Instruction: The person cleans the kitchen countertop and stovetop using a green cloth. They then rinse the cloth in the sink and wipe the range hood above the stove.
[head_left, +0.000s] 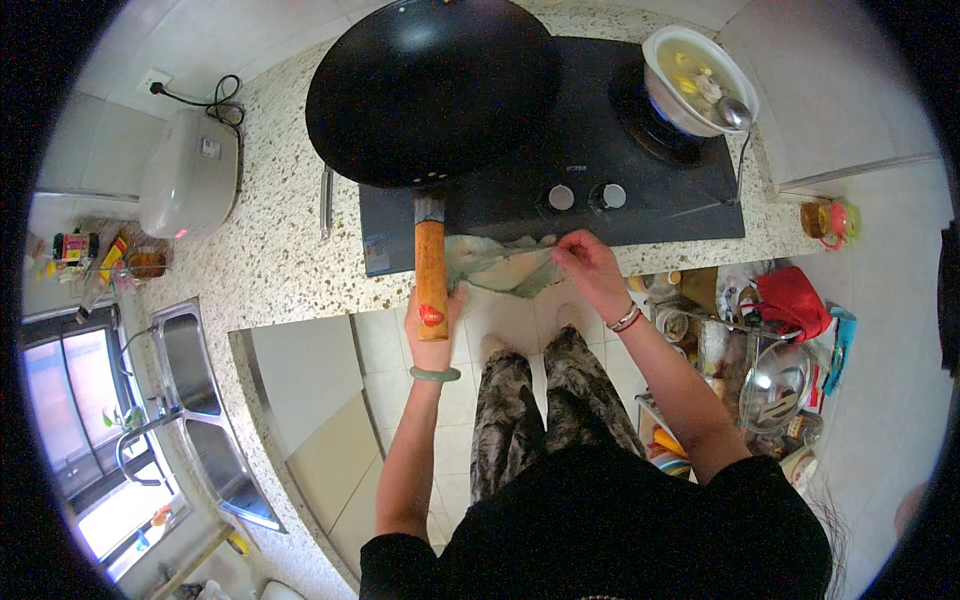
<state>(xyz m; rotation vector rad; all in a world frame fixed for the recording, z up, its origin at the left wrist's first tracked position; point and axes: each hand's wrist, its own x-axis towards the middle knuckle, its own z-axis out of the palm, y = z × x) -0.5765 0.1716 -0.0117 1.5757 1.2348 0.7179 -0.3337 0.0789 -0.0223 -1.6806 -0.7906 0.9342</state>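
Note:
A thin, translucent greenish sheet (510, 268), cloth or plastic, is stretched along the front edge of the counter. My right hand (589, 262) pinches its right end between thumb and fingers. At its left end is my left hand (454, 306), gripping the sheet below the wok's handle; the handle hides part of this hand. A large black wok (431, 90) rests on the left side of the gas hob (495, 214). Its wooden handle (430, 277) sticks out over the counter edge towards me.
On the right burner, a blue flame burns under a white pot (694, 112) of soup with corn and a metal ladle (733, 112). A rice cooker (191, 176) stands left on the speckled counter (289, 259). A double sink (191, 360) is further left; shelves hold a glass lid (776, 386).

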